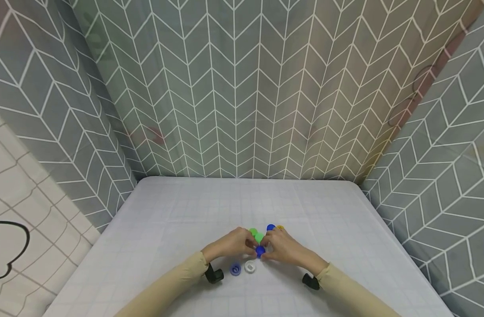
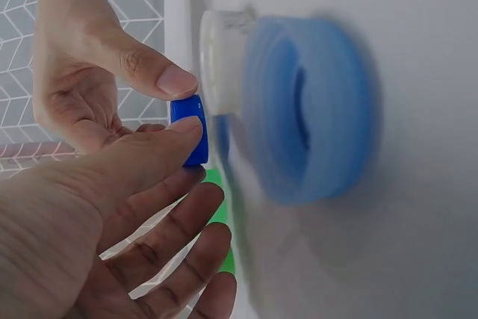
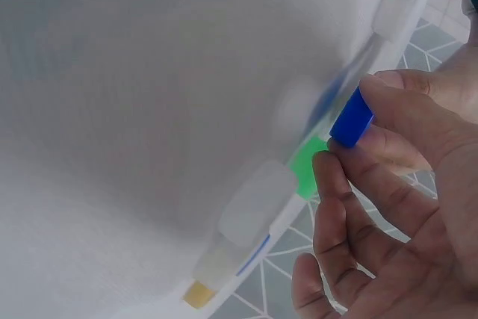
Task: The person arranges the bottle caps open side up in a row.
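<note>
Between the two hands is a dark blue bottle cap point(image 1: 260, 251), tilted on edge in the left wrist view. My left hand point(image 1: 238, 241) pinches it with thumb and forefinger, the other fingers loosely spread below. From the opposite side my right hand point(image 1: 284, 247) also pinches the cap, its thumb and forefinger at the rim. In the right wrist view the blue cap point(image 3: 351, 120) appears close over the white surface. Just beyond the hands lie two green caps point(image 1: 259, 237), partly covered by the fingers.
Nearer the person, a light blue cap point(image 1: 235, 269) and a white cap point(image 1: 250, 266) lie side by side on the white table point(image 1: 178, 207). Behind the right hand are another blue cap point(image 1: 271, 227) and a yellow cap point(image 1: 280, 227). Patterned grey curtains point(image 1: 234, 97) surround the table.
</note>
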The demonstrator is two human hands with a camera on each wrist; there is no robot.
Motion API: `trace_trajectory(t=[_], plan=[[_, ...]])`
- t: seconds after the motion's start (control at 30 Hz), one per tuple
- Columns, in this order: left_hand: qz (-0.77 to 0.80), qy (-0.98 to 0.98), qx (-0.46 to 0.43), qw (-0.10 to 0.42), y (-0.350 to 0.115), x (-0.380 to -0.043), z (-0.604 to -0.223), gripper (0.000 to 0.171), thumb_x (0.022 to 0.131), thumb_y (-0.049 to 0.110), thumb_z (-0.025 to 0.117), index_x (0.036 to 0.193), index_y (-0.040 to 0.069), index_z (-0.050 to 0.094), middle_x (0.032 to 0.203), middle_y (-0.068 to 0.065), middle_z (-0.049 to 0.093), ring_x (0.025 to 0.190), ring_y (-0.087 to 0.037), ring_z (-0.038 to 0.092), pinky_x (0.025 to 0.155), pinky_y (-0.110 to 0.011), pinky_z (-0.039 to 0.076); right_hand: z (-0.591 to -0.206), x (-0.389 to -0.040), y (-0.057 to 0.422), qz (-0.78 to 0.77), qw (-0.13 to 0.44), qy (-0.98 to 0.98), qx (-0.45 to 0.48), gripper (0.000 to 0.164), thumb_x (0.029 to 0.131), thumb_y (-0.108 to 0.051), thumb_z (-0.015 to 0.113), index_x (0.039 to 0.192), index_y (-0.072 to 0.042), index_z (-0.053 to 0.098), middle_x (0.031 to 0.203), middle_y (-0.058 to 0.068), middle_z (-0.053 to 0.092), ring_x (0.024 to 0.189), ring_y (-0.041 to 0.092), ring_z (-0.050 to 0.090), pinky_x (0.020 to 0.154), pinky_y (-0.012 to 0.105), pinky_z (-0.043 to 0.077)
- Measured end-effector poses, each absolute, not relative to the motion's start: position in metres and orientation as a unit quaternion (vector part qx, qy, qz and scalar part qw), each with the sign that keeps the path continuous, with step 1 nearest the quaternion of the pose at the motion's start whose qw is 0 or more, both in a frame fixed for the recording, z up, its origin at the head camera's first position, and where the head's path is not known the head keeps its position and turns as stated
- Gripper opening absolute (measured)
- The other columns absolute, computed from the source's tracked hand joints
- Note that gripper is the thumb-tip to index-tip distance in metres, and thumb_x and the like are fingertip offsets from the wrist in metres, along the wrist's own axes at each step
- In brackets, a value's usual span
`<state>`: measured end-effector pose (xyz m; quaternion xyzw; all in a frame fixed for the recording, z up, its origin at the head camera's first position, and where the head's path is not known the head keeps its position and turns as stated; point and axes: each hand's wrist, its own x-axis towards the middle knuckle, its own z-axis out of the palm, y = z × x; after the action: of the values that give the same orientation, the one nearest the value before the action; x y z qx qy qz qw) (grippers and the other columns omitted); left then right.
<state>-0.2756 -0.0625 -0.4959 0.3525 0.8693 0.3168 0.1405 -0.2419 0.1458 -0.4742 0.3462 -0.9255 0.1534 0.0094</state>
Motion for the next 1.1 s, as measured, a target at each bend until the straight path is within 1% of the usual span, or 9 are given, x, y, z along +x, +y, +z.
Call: trace_trajectory(t=[0.1,0.23,0.33,0.4,0.53,0.63,0.83,0.97,1.1], plan=[[0.322,0.866,0.359,0.129,-0.064,-0.277,-0.492,0.023,0.080,0.021,0.078,0.101,0.013,0.075,0.083,0.013,0.067,0.073,0.002,0.059,0.068,-0.017,0.049,-0.471,-0.243,0.147,0.153,0.021,-0.924,0.349,0.026,0.075,-0.031,0.081,0.095,-0.016,0.075,0.091,-0.006,0.070,0.087,0.011,0.055,0.087,0.040,0.040],[0.329,0.864,0.364,0.111,-0.066,-0.278,-0.486,0.021,0.080,0.022,0.078,0.100,0.014,0.075,0.086,0.011,0.069,0.075,0.001,0.058,0.069,-0.017,0.049,-0.464,-0.245,0.148,0.168,0.022,-0.920,0.353,0.021,0.077,-0.028,0.080,0.094,-0.017,0.075,0.089,-0.008,0.071,0.086,0.013,0.058,0.082,0.036,0.040],[0.330,0.865,0.365,0.096,-0.067,-0.279,-0.481,0.022,0.080,0.024,0.078,0.100,0.015,0.076,0.090,0.010,0.070,0.078,0.001,0.058,0.070,-0.017,0.048,-0.459,-0.247,0.149,0.183,0.023,-0.913,0.364,0.021,0.078,-0.025,0.079,0.096,-0.015,0.074,0.087,-0.006,0.072,0.083,0.015,0.063,0.078,0.032,0.041],[0.331,0.865,0.367,0.089,-0.067,-0.279,-0.478,0.022,0.080,0.025,0.078,0.100,0.015,0.076,0.091,0.010,0.070,0.080,0.001,0.057,0.071,-0.017,0.048,-0.456,-0.248,0.150,0.194,0.025,-0.909,0.368,0.021,0.080,-0.024,0.078,0.097,-0.012,0.073,0.086,-0.004,0.073,0.081,0.015,0.066,0.076,0.030,0.044],[0.351,0.857,0.365,0.092,-0.068,-0.278,-0.474,0.021,0.082,0.025,0.077,0.100,0.014,0.077,0.091,0.010,0.072,0.081,0.001,0.060,0.072,-0.018,0.049,-0.453,-0.247,0.151,0.209,0.031,-0.907,0.364,0.021,0.081,-0.022,0.077,0.097,-0.011,0.071,0.083,-0.002,0.073,0.078,0.017,0.069,0.072,0.027,0.047],[0.366,0.853,0.358,0.100,-0.067,-0.277,-0.473,0.021,0.083,0.025,0.076,0.101,0.014,0.077,0.091,0.009,0.074,0.081,0.002,0.063,0.073,-0.018,0.050,-0.452,-0.246,0.150,0.210,0.040,-0.909,0.359,0.021,0.080,-0.021,0.078,0.097,-0.011,0.071,0.083,-0.003,0.072,0.077,0.016,0.067,0.073,0.027,0.046],[0.413,0.844,0.323,0.116,-0.066,-0.276,-0.475,0.031,0.085,0.028,0.074,0.111,0.011,0.073,0.095,0.005,0.075,0.081,0.000,0.065,0.072,-0.020,0.051,-0.450,-0.243,0.149,0.205,0.070,-0.911,0.351,0.026,0.079,-0.021,0.079,0.102,-0.013,0.068,0.089,-0.006,0.070,0.078,0.011,0.060,0.076,0.028,0.044],[0.438,0.838,0.309,0.107,-0.066,-0.276,-0.472,0.030,0.086,0.025,0.072,0.112,0.008,0.072,0.094,0.003,0.075,0.081,-0.004,0.066,0.072,-0.022,0.052,-0.447,-0.242,0.148,0.223,0.083,-0.906,0.351,0.029,0.080,-0.018,0.079,0.105,-0.011,0.066,0.092,-0.004,0.069,0.081,0.014,0.061,0.079,0.032,0.045],[0.452,0.833,0.304,0.094,-0.068,-0.276,-0.468,0.027,0.087,0.024,0.072,0.109,0.009,0.073,0.094,0.002,0.075,0.084,-0.005,0.067,0.074,-0.023,0.053,-0.444,-0.241,0.147,0.243,0.087,-0.904,0.342,0.030,0.083,-0.017,0.076,0.109,-0.009,0.064,0.092,-0.002,0.069,0.081,0.016,0.063,0.080,0.034,0.047]])
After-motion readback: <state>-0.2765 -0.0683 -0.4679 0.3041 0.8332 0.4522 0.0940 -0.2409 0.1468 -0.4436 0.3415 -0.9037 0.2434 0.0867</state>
